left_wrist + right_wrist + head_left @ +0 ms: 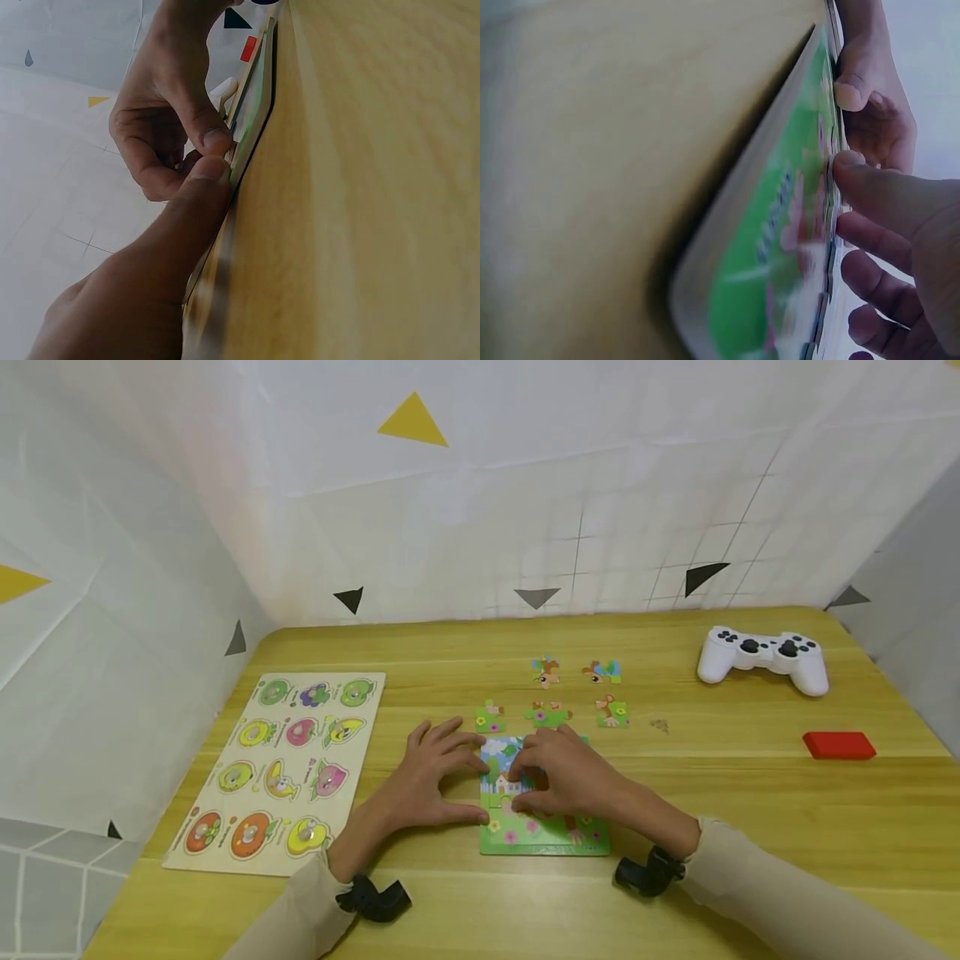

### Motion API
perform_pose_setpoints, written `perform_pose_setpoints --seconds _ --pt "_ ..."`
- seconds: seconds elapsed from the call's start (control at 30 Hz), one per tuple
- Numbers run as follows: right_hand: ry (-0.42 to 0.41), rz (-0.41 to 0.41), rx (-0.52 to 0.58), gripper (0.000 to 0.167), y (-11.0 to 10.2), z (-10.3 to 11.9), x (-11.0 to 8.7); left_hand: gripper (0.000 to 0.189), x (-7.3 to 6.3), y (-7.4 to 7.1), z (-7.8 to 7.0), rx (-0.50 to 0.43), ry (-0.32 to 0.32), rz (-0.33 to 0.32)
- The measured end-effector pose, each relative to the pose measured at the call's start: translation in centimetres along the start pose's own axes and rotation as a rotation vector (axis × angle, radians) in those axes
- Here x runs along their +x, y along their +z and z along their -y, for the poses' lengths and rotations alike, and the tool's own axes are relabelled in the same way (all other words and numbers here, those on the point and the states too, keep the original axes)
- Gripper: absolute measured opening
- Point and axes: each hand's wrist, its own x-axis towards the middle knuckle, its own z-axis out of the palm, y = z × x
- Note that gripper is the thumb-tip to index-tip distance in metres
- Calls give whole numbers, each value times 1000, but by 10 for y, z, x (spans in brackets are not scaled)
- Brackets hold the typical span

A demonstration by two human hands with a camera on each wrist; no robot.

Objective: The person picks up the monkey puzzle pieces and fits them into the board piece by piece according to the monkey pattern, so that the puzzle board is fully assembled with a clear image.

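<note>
A small jigsaw board [543, 850] with a green border and a house picture lies in front of me, partly filled with pieces. My left hand [427, 777] rests at its left edge, thumb and fingers spread and the tips touching the rim. Over the board is my right hand [566, 772], thumb and index finger bent around a puzzle piece [508, 785] showing the house. In the right wrist view, the thumb and fingertips meet the layer of pieces on the board [742, 307]. My right hand hides part of the picture.
Several loose puzzle pieces [550, 714] lie beyond the board, with a small brownish bit [660, 725] to their right. A wooden fruit board [341, 760] is at left. At right are a white game controller [765, 662] and a red block [838, 745].
</note>
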Motion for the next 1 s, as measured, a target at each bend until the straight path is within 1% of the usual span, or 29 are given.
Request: perform_pose_setpoints --seconds 0.1,0.2,0.33,0.43,0.6,0.77,0.87,1.0 --pt "6 -13 37 22 -1 -4 0 51 0 0 0 -1 2 -3" --pt "3 -43 79 20 -2 -9 0 51 0 0 -1 1 1 -2" --pt "-35 -104 106 18 -6 -18 3 51 0 0 -1 1 -5 7" --pt "-39 -130 143 18 -9 -26 4 52 0 0 -1 -1 -8 9" --pt "7 -154 194 20 -15 -38 6 52 0 0 -1 0 -3 3" --pt "44 -190 203 24 -21 -51 10 52 0 0 0 5 3 -3" --pt "72 -196 206 27 -25 -59 12 52 0 1 0 5 9 -10" --pt "105 -203 226 26 -28 -67 14 52 -1 2 0 1 17 -17"
